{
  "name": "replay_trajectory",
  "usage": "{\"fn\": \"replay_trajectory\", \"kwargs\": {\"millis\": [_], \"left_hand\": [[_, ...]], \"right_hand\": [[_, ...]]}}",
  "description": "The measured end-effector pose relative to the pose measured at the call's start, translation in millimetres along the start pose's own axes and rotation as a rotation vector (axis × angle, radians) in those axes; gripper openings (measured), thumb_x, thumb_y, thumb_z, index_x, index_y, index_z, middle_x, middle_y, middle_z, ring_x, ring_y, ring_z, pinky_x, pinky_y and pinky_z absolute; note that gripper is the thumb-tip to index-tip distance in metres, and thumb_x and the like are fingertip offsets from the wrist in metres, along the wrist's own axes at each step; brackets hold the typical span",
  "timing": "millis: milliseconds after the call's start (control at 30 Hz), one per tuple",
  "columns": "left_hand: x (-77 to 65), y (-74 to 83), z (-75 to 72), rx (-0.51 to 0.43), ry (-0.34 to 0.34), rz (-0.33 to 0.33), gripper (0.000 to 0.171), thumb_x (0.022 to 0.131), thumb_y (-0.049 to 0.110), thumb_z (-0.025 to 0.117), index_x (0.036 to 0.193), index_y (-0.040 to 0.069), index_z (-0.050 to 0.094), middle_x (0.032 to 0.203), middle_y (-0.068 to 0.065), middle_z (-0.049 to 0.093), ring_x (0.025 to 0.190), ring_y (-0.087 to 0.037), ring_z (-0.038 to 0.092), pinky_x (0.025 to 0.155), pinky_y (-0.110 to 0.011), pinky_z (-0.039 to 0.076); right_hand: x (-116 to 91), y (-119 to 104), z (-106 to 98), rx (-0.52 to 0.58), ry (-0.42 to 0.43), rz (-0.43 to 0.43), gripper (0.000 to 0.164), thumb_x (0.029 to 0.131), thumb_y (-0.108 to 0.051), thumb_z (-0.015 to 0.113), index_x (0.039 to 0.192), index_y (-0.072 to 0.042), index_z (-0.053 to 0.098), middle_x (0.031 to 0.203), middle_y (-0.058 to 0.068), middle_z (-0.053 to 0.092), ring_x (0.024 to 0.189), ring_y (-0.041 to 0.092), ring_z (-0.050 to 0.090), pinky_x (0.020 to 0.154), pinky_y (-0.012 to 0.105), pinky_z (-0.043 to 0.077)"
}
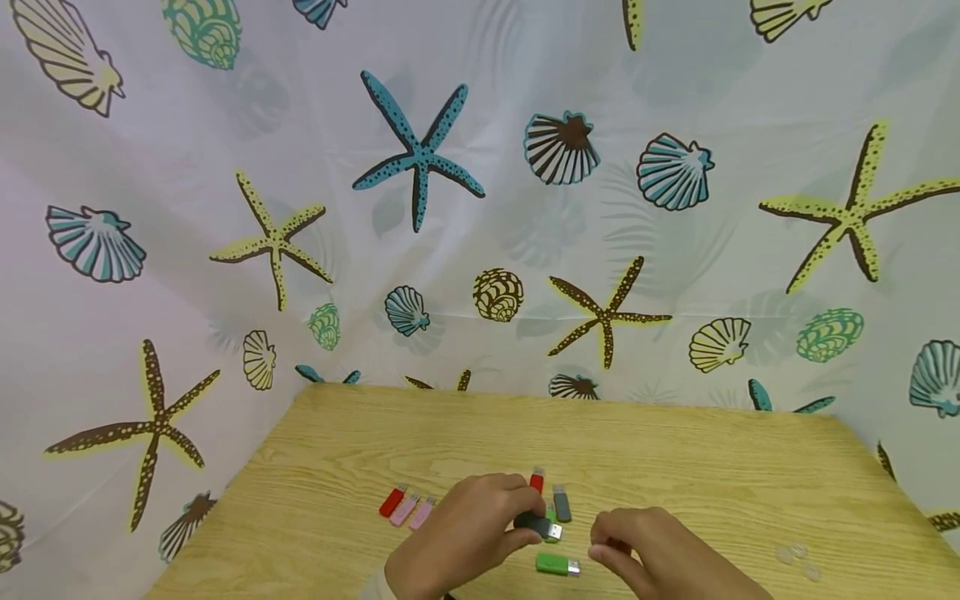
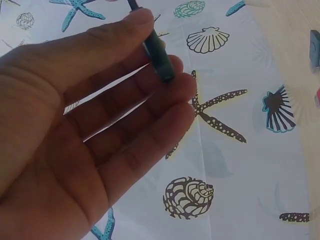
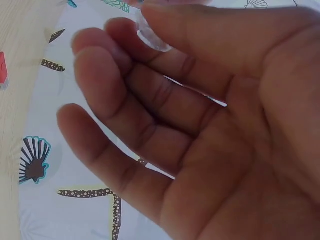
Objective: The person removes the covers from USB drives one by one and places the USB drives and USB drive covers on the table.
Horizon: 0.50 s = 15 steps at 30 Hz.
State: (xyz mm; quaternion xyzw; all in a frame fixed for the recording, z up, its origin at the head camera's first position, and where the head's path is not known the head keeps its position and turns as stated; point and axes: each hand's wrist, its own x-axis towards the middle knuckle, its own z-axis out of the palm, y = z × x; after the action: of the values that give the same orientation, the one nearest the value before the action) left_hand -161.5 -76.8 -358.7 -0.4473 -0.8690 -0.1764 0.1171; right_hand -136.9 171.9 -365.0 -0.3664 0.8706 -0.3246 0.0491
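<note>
My left hand (image 1: 467, 532) pinches a black USB stick (image 1: 534, 524) between thumb and fingers, its metal plug pointing right. The left wrist view shows the same dark stick (image 2: 159, 60) edge-on under the thumb. A small clear plastic cap (image 3: 150, 36) is pinched between the thumb and forefinger of my right hand (image 1: 651, 546), a short gap away from the stick. Beneath and beside the left hand lie a green USB stick (image 1: 557, 565), a grey one (image 1: 562, 505), a red one (image 1: 536, 482) and another green one (image 1: 551, 511), partly hidden.
Left of the left hand, a red USB stick (image 1: 391, 502) and two pink ones (image 1: 403, 510) lie in a row. Several clear caps (image 1: 810, 572) sit on the wooden table (image 1: 660, 450) at the right. A shell-patterned curtain (image 1: 510, 233) encloses the table.
</note>
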Motion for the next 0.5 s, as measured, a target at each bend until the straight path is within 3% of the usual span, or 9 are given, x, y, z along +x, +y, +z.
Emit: {"fn": "replay_trajectory", "kwargs": {"millis": [133, 333, 500], "left_hand": [[0.3, -1.3, 0.6, -0.001, 0.002, -0.042, 0.016, 0.079, 0.03, 0.077, 0.087, 0.019, 0.069, 0.08, 0.013, 0.064, 0.064, 0.007, 0.053, 0.058, -0.008, 0.044], [-0.9, -4.5, -0.8, 0.032, 0.003, -0.1, 0.014, 0.079, 0.031, 0.077, 0.083, 0.021, 0.069, 0.076, 0.014, 0.063, 0.063, 0.005, 0.051, 0.055, -0.011, 0.043], [-3.0, -7.5, -3.8, 0.087, -0.005, -0.151, 0.015, 0.079, 0.034, 0.077, 0.085, 0.022, 0.069, 0.076, 0.014, 0.059, 0.066, 0.002, 0.05, 0.055, -0.014, 0.044]], "right_hand": [[-0.7, -1.2, -1.8, -0.005, 0.011, -0.02, 0.016, 0.1, -0.022, 0.052, 0.088, -0.021, 0.061, 0.069, -0.017, 0.05, 0.059, -0.007, 0.04, 0.054, 0.018, 0.044], [-2.0, -5.5, -2.1, -0.03, 0.064, -0.005, 0.026, 0.104, -0.026, 0.044, 0.079, -0.022, 0.053, 0.063, -0.017, 0.031, 0.052, -0.007, 0.028, 0.049, 0.014, 0.034], [-1.3, -9.2, -3.0, -0.06, 0.146, -0.001, 0.029, 0.103, -0.025, 0.045, 0.074, -0.022, 0.05, 0.062, -0.017, 0.03, 0.052, -0.007, 0.027, 0.048, 0.013, 0.033]]}}
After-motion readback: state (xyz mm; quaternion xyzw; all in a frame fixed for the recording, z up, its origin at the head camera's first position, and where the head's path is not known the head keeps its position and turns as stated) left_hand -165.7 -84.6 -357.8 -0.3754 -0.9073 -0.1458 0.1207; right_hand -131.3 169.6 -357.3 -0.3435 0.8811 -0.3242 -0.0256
